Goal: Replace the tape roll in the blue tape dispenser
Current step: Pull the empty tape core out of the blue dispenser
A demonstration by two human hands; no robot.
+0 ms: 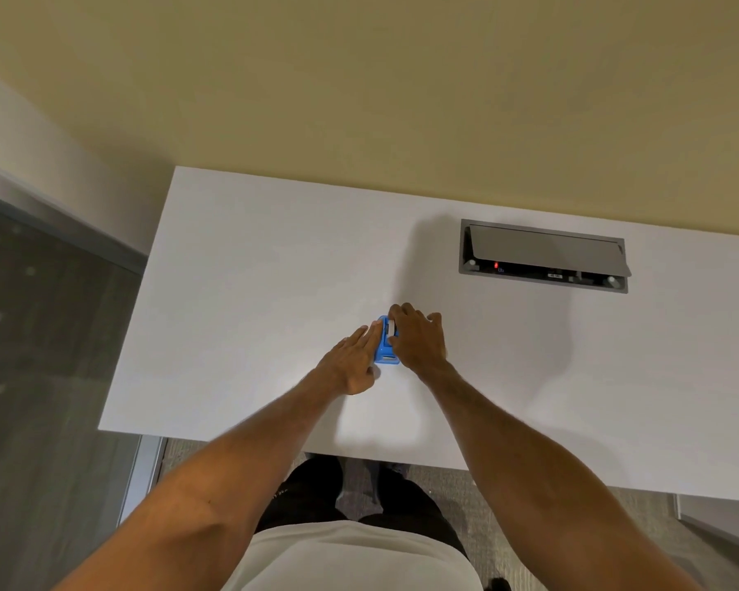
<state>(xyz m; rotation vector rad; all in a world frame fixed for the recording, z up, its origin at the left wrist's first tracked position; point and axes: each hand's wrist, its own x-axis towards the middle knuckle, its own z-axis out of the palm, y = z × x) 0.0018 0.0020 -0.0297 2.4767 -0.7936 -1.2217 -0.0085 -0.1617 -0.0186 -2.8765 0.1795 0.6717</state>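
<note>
A small blue tape dispenser (385,351) stands on the white desk (252,292), its cutter end toward me. A pale tape roll (390,328) shows in its top. My left hand (355,362) lies flat against the dispenser's left side, fingers extended along it. My right hand (419,341) is cupped over the right side, its fingertips on the roll at the top. Most of the dispenser's right side is hidden by that hand.
A grey cable box (542,255) with its lid raised is set into the desk at the back right. The desk's left edge and near edge are close. A yellow wall runs behind the desk, and grey floor lies to the left.
</note>
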